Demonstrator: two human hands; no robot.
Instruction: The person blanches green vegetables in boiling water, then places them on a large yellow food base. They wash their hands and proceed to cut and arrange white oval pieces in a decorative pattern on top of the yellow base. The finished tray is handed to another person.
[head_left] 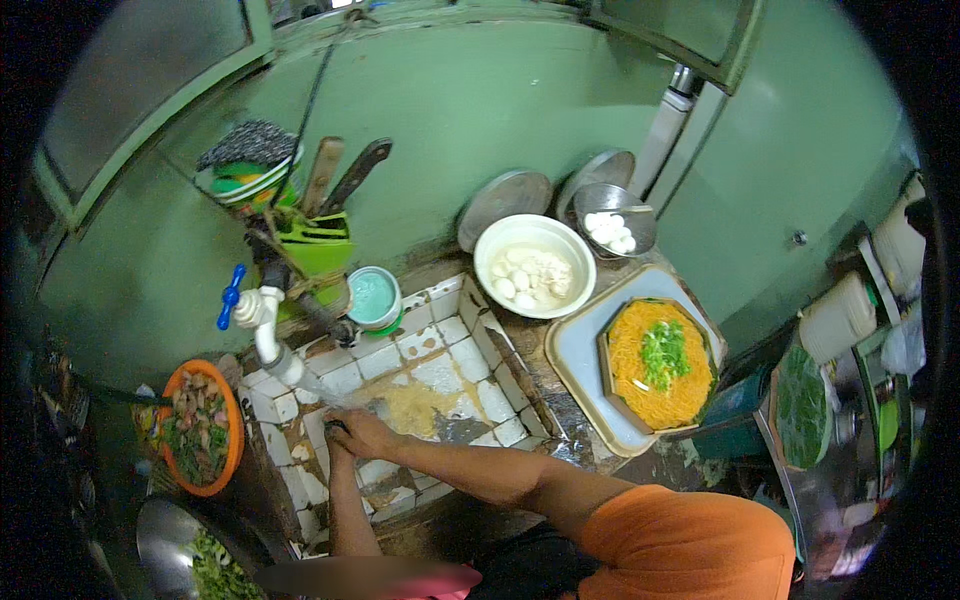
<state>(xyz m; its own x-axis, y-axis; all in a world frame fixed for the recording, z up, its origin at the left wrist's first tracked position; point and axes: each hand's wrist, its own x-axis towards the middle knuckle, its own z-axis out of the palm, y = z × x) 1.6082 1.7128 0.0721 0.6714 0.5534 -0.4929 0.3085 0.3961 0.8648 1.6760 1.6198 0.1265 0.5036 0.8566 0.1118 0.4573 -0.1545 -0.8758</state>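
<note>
White plastic tap with blue handle (262, 318), running, above white-tiled sink's (455, 331) left side; left hand (338, 441) and right hand (369, 436) overlapped below, grip untellable; apparent rinsing, next calling for full coverage under water

Bright centre, bent edges, black fisheye rim

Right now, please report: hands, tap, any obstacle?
Left hand and right hand together over sink; anything held, unclear. Tap running. No obstacle seen between tap and hands.
</note>
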